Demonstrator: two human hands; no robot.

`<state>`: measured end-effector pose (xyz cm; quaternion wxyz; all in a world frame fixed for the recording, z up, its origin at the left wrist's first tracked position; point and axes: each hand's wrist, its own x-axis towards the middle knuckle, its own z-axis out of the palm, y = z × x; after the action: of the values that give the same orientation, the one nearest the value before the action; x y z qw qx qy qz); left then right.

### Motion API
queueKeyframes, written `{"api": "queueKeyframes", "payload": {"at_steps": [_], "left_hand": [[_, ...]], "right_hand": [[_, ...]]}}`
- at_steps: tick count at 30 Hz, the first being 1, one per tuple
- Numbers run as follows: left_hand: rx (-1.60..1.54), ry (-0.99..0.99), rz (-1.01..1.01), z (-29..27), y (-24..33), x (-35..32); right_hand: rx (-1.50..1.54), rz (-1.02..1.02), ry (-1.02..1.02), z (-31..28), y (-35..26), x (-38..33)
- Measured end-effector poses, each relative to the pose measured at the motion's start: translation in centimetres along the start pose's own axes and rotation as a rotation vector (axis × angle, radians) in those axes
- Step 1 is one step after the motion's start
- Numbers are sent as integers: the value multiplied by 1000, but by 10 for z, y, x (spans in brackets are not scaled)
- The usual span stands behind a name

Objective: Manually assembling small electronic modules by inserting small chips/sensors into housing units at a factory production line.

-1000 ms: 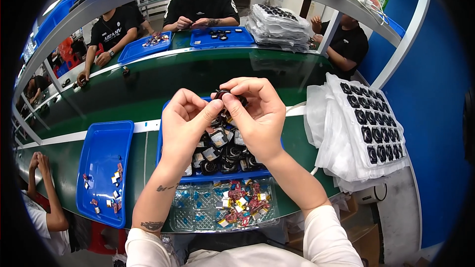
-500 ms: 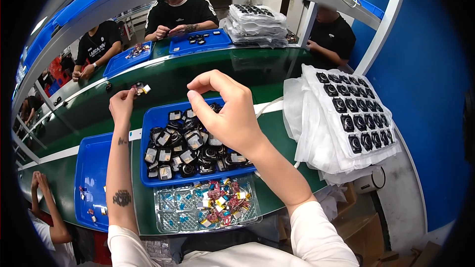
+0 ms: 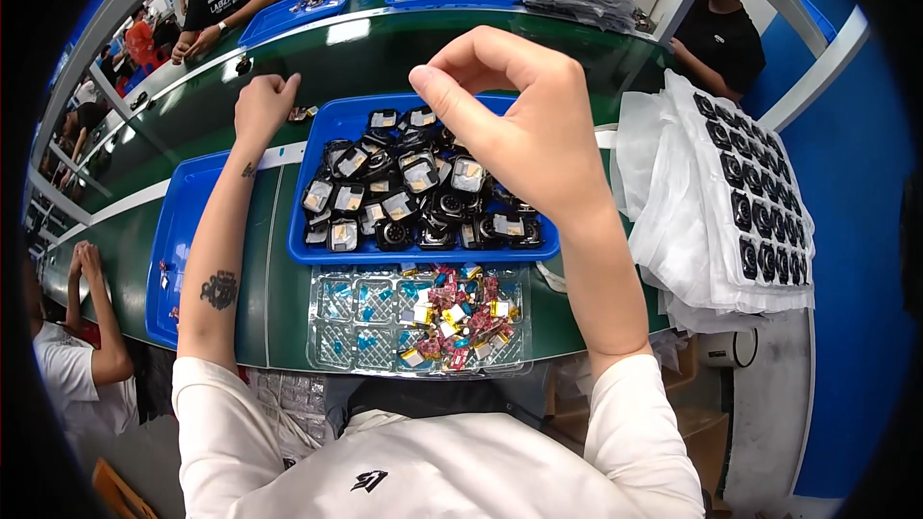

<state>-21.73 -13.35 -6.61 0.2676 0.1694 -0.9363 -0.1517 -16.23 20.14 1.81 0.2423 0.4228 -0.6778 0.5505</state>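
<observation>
My left hand (image 3: 263,111) hovers over the green belt with curled fingers and its thumb sticking out. Its fingertips are turned away from view. Beside it, at the near side of the belt, lies a small circuit part (image 3: 303,113). My right hand (image 3: 524,120) is above the right side of a blue tray (image 3: 423,256), thumb and index finger bent into a pinch. Nothing visible shows between those tips. Several black watch-like cases (image 3: 418,173) with silver battery-like pieces fill the tray. In front, a clear compartment tray (image 3: 332,351) carries red, white and yellow electronic parts (image 3: 452,312).
A blue tray (image 3: 173,259) with a few parts stands at left, and a person's clasped hands (image 3: 87,259) are nearby. On the right rises a stack of white trays (image 3: 716,202) holding black cases. Co-workers sit across the belt (image 3: 385,58). A metal frame post (image 3: 812,72) stands behind.
My view has tilted downward. The small part near my left fingertips now sits by the blue tray's edge, and my left thumb has lifted apart. My right hand keeps its pinch.
</observation>
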Motion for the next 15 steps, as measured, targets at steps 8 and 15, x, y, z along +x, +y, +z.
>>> {"api": "queueKeyframes", "payload": {"at_steps": [8, 15], "left_hand": [[-441, -569, 592, -89, 103, -180], [-285, -701, 596, -66, 95, -222]], "right_hand": [[420, -124, -825, -55, -76, -14], [397, -160, -697, -80, -94, -43]]}}
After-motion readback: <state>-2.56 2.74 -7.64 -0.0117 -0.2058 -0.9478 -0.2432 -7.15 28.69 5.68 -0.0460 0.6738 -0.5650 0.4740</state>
